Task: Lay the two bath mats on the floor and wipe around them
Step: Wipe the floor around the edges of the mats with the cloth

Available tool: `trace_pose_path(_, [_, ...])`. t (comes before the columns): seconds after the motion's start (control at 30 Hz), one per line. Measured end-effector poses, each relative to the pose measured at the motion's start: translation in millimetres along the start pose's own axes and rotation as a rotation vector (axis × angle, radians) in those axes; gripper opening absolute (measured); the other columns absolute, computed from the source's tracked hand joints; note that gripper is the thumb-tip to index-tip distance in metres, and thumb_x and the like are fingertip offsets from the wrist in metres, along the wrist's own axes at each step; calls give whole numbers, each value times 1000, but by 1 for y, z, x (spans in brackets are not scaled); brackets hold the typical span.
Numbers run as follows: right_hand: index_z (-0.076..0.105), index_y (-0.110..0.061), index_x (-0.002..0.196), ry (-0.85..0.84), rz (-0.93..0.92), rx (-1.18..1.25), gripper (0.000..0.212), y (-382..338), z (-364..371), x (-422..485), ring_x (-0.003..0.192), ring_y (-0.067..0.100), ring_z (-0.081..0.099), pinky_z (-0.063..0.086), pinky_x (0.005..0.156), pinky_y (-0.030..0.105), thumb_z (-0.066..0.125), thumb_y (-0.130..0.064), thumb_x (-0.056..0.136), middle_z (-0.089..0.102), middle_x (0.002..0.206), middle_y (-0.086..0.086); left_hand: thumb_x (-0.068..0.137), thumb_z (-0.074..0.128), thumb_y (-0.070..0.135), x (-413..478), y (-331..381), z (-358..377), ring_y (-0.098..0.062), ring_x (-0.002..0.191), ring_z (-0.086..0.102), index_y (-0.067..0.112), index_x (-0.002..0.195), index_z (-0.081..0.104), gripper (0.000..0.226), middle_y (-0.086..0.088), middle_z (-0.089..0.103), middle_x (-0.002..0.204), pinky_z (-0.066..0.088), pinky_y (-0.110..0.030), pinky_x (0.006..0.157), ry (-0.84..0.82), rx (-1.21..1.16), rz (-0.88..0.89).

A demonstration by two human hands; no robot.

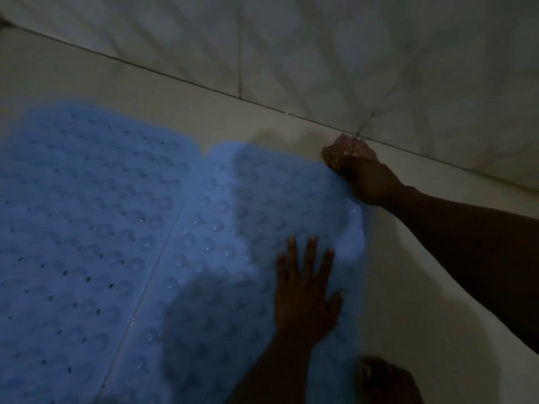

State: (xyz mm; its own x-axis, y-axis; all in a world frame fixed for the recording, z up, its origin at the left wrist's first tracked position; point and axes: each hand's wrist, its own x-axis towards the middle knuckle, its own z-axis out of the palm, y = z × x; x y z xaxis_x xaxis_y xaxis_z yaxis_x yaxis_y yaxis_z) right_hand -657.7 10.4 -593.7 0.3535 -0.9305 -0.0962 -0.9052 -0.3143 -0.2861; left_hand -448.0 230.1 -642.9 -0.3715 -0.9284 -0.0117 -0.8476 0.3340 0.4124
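Two blue mats, left mat (78, 223) and right mat (233, 258), dimpled and perforated, lie edge to edge on the pale floor (408, 287). The left hand (306, 293) presses flat, fingers spread, on the right mat. The right hand (364, 179), just beyond that mat's far corner, grips a cloth (347, 151) by the wall (320, 53).

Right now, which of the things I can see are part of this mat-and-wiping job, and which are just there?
Part of the job:
- left mat
- right mat, pressed flat by the left hand
- cloth, bunched in the right hand
- floor

Just there:
- tiled wall
- a foot at the bottom edge
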Motion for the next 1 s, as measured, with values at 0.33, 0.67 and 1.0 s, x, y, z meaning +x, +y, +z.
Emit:
trace_pose_path(0.33, [64, -3, 126, 190, 282, -31, 53, 7, 28, -114, 121, 46, 55, 38, 105, 62, 35, -13, 83, 63, 128, 22, 98, 45, 57, 1, -3, 3, -48, 155, 2, 23, 161, 27, 73, -13, 13, 170, 16, -65, 120, 52, 50, 36])
trace_pose_path(0.67, [55, 2, 136, 151, 396, 186, 62, -68, 49, -171, 131, 46, 48, 34, 110, 65, 41, -25, 83, 55, 138, 28, 98, 43, 57, 1, -4, 6, -48, 155, 5, 22, 160, 28, 73, -15, 16, 169, 13, -65, 121, 93, 82, 58])
trace_pose_path(1.0, [58, -25, 127, 194, 451, 42, 35, -87, 31, -198, 109, 33, 57, 52, 88, 44, 50, -42, 98, 64, 120, 5, 98, 45, 54, 3, -5, 11, -47, 155, 7, 24, 159, 33, 70, -13, 19, 169, 14, -64, 121, 119, 89, 47])
